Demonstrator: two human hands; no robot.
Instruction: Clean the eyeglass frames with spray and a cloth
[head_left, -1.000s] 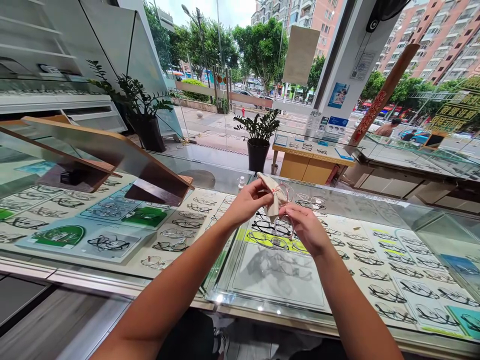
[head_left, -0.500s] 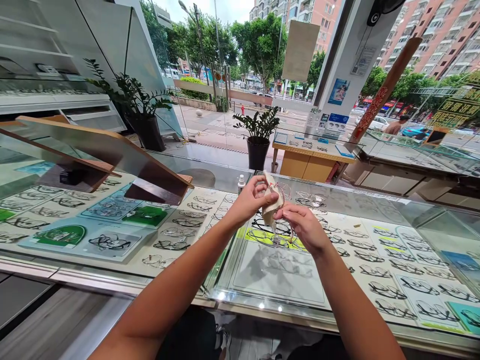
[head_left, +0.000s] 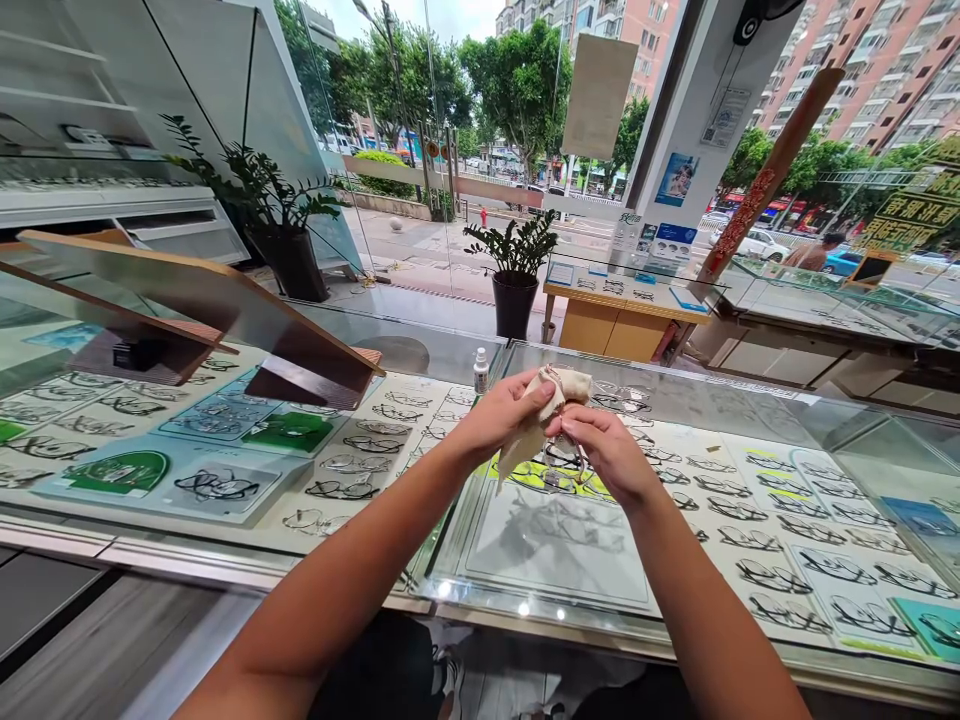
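My left hand [head_left: 508, 410] is closed on a cream cleaning cloth [head_left: 568, 386], which is bunched and folded over part of a pair of eyeglasses [head_left: 580, 462]. One corner of the cloth hangs below my fingers. My right hand [head_left: 613, 452] pinches the thin frame of the eyeglasses between thumb and fingertips, close to the cloth. Most of the lenses are hidden by the cloth and fingers. Both hands are above the glass display counter [head_left: 555, 590]. Just beyond my left hand stands a small white-capped spray bottle [head_left: 481, 371].
Rows of eyeglasses [head_left: 750, 540] lie inside the counter on both sides. Slanted wood-edged panels [head_left: 300, 340] stand on the left. Past the counter are a potted plant [head_left: 514, 300], a wooden display table [head_left: 622, 325] and a glass window.
The cloth has turned from upright to spread sideways over the eyeglasses, with a corner now hanging down. My left hand has shifted slightly lower; my right hand stays nearly in place.
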